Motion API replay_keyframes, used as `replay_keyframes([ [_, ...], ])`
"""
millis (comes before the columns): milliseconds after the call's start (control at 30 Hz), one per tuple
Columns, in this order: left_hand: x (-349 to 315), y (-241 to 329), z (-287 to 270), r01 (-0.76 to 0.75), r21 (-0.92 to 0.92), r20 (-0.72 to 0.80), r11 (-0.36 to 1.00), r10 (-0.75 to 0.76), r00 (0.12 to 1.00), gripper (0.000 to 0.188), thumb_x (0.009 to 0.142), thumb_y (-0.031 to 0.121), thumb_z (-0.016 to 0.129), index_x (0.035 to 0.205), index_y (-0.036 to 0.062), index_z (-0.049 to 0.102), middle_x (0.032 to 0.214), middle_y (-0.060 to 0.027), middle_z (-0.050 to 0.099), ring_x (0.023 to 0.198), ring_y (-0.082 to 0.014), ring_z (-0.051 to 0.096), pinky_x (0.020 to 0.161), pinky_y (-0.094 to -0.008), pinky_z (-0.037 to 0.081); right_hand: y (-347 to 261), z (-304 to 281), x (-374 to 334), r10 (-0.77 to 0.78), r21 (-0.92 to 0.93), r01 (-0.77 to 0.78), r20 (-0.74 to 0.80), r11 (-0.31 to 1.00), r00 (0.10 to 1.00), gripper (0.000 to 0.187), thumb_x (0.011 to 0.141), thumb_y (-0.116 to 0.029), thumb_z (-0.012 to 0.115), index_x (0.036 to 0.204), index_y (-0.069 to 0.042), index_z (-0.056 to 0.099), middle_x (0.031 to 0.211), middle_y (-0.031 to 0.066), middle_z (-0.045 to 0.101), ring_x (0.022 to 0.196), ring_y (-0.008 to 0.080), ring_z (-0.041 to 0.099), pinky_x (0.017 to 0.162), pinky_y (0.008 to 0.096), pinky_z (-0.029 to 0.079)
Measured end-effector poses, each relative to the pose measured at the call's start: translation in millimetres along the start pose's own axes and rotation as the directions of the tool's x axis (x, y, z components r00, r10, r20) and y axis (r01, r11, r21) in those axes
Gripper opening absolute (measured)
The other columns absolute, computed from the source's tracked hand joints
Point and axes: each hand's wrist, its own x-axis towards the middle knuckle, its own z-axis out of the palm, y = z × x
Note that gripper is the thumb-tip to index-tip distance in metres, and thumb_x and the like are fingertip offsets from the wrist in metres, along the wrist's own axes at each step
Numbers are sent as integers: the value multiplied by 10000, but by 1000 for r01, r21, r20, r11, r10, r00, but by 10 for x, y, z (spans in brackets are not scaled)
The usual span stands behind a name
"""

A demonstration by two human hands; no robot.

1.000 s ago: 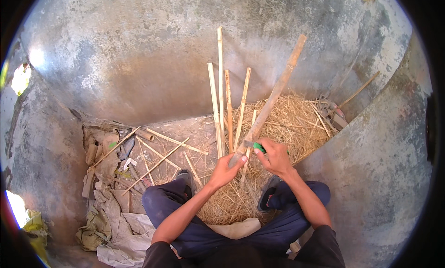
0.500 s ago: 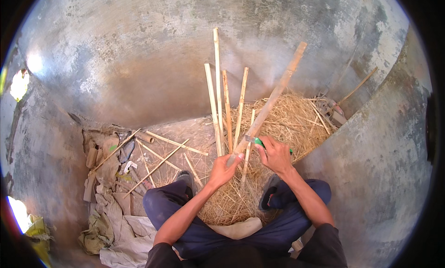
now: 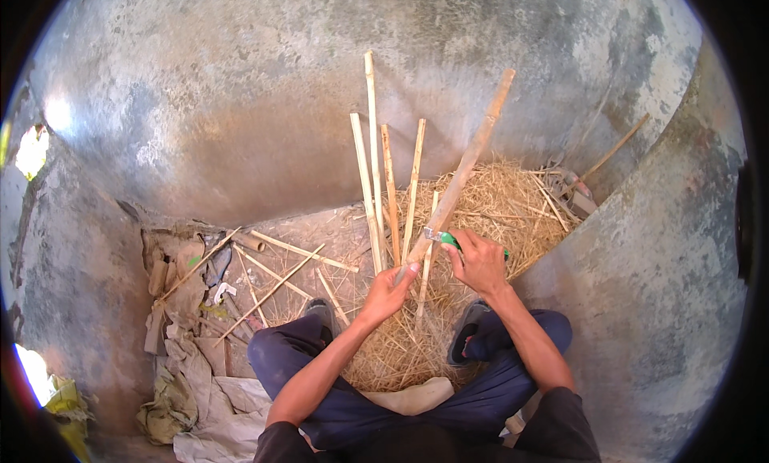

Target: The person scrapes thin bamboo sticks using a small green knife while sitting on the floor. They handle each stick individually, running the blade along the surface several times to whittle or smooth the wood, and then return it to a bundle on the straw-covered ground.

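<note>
A long, wide bamboo strip [image 3: 474, 153] slants up and away to the right, its far end in front of the wall. My left hand [image 3: 387, 293] is closed round its near end, thumb on top. My right hand [image 3: 481, 261] grips a green-handled knife [image 3: 445, 238], whose short metal blade lies against the strip a little beyond my left hand. Part of the handle is hidden in my fingers. Just left of the strip several narrower bamboo strips [image 3: 390, 192] stand upright, leaning toward the wall.
Straw-like shavings [image 3: 509, 192] are heaped at the right and between my feet. Thin sticks [image 3: 276, 285] lie crossed on the floor to the left, beside debris and crumpled cloth [image 3: 212, 403]. Worn grey walls [image 3: 264, 86] close in around me. Another stick [image 3: 615, 148] leans at the right.
The strip's far end has swung slightly left and down. My right hand and the knife have shifted a little up along the strip; my left hand keeps its grip.
</note>
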Motion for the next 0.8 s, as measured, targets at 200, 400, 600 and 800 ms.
replay_keyframes([
  [200, -24, 39, -15, 156, -151, 114, 976, -140, 984, 566, 1104, 617, 564, 827, 123, 578, 660, 67, 455, 531, -44, 398, 490, -252, 349, -88, -2, 24, 26, 42, -25, -39, 999, 999, 258, 999, -277, 747, 1136, -59, 730, 884, 109, 730, 679, 319, 722, 589, 413, 557],
  [400, -71, 130, -25, 229, -231, 233, 946, -175, 957, 507, 1125, 610, 510, 867, 173, 506, 639, 90, 373, 472, -31, 278, 426, -229, 239, -131, -37, 29, 12, 52, -9, -57, 999, 998, 232, 978, -233, 765, 1117, -50, 741, 892, 114, 737, 676, 319, 720, 592, 419, 544],
  [600, -84, 96, -30, 281, -313, 327, 907, -175, 929, 534, 1116, 641, 499, 861, 172, 485, 626, 87, 359, 453, -36, 301, 408, -228, 248, -161, 0, 12, 20, 42, -18, -63, 999, 998, 226, 994, -258, 753, 1103, -61, 739, 871, 106, 720, 651, 301, 706, 567, 402, 531],
  [800, -21, -144, 36, 62, -178, 65, 982, -51, 997, 529, 1117, 566, 575, 869, 100, 605, 650, 77, 439, 546, -38, 405, 499, -247, 358, -91, 42, 14, 148, 237, -171, 108, 956, 983, 222, 977, -263, 753, 1061, -60, 724, 813, 141, 708, 666, 345, 698, 598, 447, 516],
])
